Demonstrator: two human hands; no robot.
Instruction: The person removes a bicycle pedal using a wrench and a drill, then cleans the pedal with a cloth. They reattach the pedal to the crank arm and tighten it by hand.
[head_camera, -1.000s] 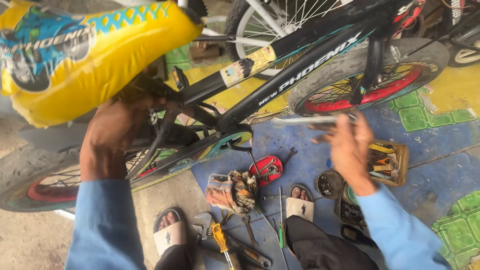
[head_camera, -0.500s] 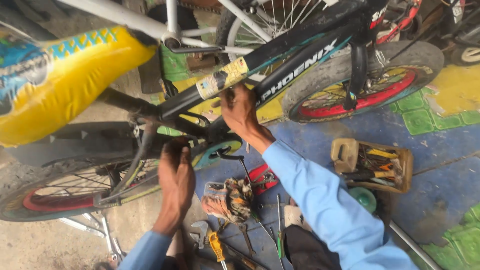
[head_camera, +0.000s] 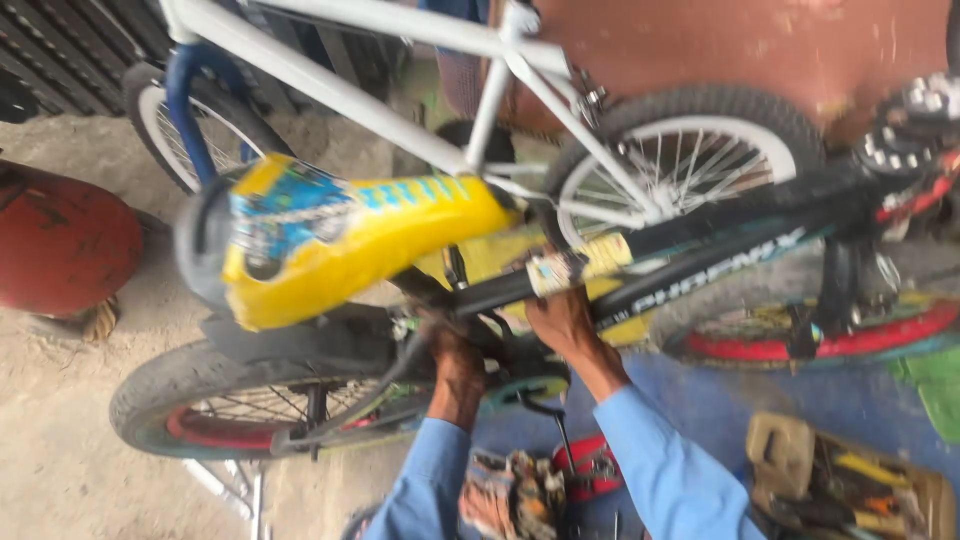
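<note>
A yellow-and-blue printed wrapper covers the bike's seat; a small yellow label rings the black frame tube.

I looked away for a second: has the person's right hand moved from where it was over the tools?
Yes. The right hand left the space above the tool tray and went up and leftward to the black bike frame, which it now grips near the left hand.

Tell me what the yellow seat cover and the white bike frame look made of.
Yellow seat cover: seems glossy plastic wrap; it shines and creases. White frame: likely painted metal tube; thin, straight, evenly coated. The blur leaves both uncertain.
</note>
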